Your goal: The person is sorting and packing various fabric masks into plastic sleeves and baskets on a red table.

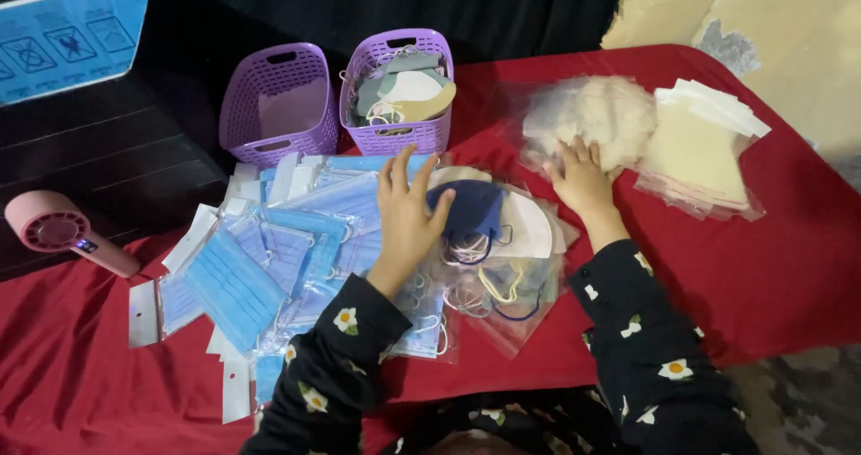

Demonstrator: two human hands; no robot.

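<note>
**A:** Where do the hands sit right now?

**B:** The left hand [408, 213] lies flat with its fingers [401, 170] spread open on the bagged masks in the middle of the tabletop [780, 258], right where the blue surgical masks [260, 267] meet the pile of shaped masks [498, 240]. It grips nothing. The right hand [581, 179] is also open, palm down, its fingers just touching the bag of cream masks [592, 114] toward the far right edge.

**B:** Two purple baskets stand at the far edge: the empty basket [278, 105] on the left, the filled basket [401, 92] beside it, already holding a few grey and cream masks.

**A:** How would you handle this well, then?

**B:** I'd judge that the clear bags are slippery and overlap one another, so a flat press will only slide the heap. Better to pinch one bag by a corner and lift it free before moving it. The dark blue mask [471, 208] lies just by the left fingertips, with loose ear loops tangled below it; lifting slowly would keep neighbours from trailing along.

**A:** Anything in the way?

**B:** A pink handheld fan [63, 231] lies at the left edge, well apart from both hands.
</note>
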